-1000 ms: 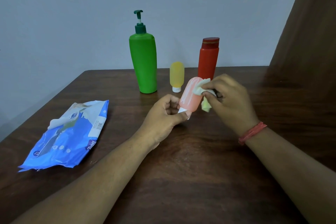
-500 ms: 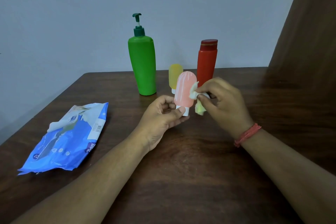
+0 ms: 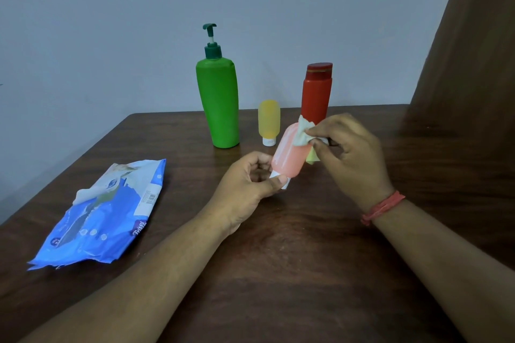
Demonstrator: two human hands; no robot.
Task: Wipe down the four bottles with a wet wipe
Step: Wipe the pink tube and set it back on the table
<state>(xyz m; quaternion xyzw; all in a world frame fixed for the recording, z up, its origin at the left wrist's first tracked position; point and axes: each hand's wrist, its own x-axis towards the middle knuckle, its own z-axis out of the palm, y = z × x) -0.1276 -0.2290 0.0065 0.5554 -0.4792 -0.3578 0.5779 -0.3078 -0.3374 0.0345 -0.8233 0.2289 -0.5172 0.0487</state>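
1. Holding the pink bottle (image 3: 288, 154) tilted above the surface (image 3: 278, 259), the left hand (image 3: 250, 184) pinched its white cap end between thumb and fingers, while the right hand (image 3: 351, 153) pinched a crumpled wet wipe (image 3: 302, 133) against the bottle's upper end, toward 1 o'clock.
2. Doing this step well probably meant turning the bottle by the cap with the left hand while dragging the wipe along its full length, so that no side was missed.
3. A firm hold on the small cap mattered, since a damp bottle could slip.
4. Behind, at 12 o'clock, the green pump bottle (image 3: 218, 103), the small yellow bottle (image 3: 269, 120) and the red bottle (image 3: 316, 92) stood upright on the surface, near one another.
5. At 9 o'clock lay the blue wipes pack (image 3: 111, 211); its printed writing and barcode were too small to read.
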